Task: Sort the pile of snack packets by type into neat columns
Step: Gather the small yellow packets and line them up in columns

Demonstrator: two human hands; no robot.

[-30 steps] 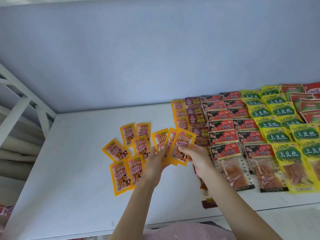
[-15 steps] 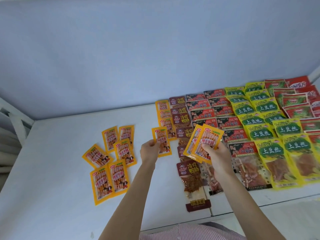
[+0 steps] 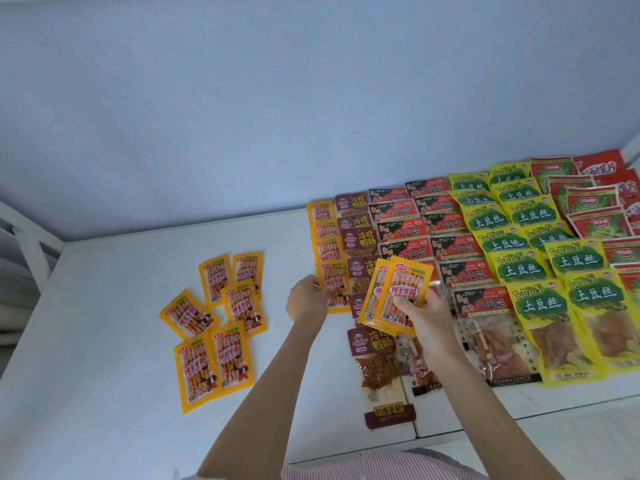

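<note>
table (image 3: 104,427): white, against a blue wall; sorted columns fill the right half, loose pile sits left of centre.
sorted columns: far right red packets (image 3: 595,209), then yellow-green potato-shred packets (image 3: 519,268), red-black gluten packets (image 3: 405,233), brown duck-intestine packets (image 3: 358,237), all overlapped in rows.
loose pile (image 3: 214,323): six orange beef-tendon packets, unsorted, same as 1 s ago.
orange column (image 3: 323,233): leftmost, now four deep; was three 1 s ago.
left hand (image 3: 306,303): pinching lower edge of the newest orange packet (image 3: 334,289), which has gone from mid-air to the column's near end.
right hand (image 3: 424,313): gripping a fan of orange packets (image 3: 398,292), above the brown column; fan thinner by one.
meaning: orange column growing; fan and pile left.
</note>
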